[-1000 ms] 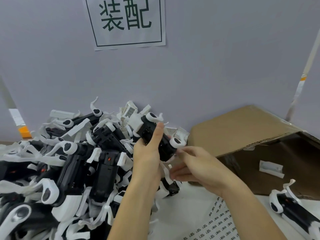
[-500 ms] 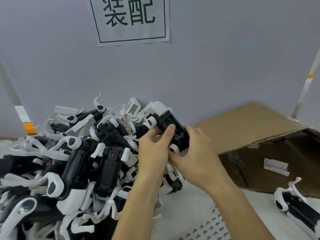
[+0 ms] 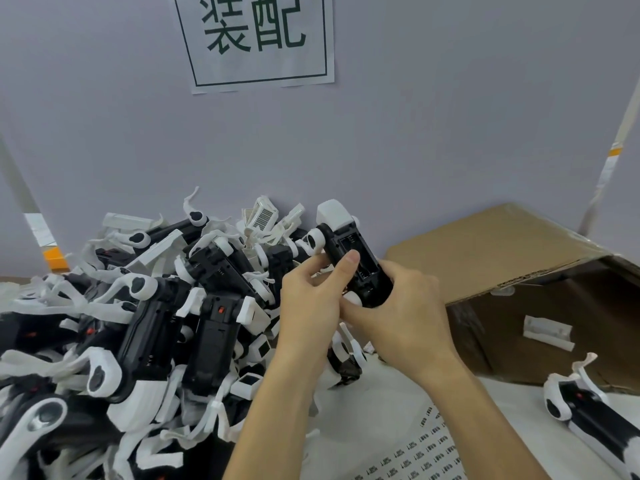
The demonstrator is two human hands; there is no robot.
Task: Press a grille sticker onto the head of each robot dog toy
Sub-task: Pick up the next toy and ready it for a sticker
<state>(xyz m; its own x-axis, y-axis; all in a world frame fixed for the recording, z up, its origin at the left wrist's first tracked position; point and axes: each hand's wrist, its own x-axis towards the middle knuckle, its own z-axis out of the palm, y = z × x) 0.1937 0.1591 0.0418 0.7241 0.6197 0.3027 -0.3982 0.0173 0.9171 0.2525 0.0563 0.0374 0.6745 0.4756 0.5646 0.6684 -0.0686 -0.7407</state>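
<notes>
- The pile of robot dog toys [image 3: 145, 327] is sprawling black and white against the wall to the left of the toy I am holding, legs tangling every way.
- The cardboard box [image 3: 502, 258] is lying on its side to the right of that held toy, its open mouth facing me.
- The robot dog toy [image 3: 353, 258] I am holding is sitting belly-up above the pile's right edge, its white head [image 3: 334, 213] pointing up and away toward the wall.
- My right hand [image 3: 408, 313] is wrapping round the toy's lower end, gripping it from the right.
- My left hand [image 3: 311, 303] is gripping the toy from the left, thumb pressing on the black underside.
- The sticker sheet [image 3: 419, 455] is lying flat on the table below the held toy, under my right forearm.
</notes>
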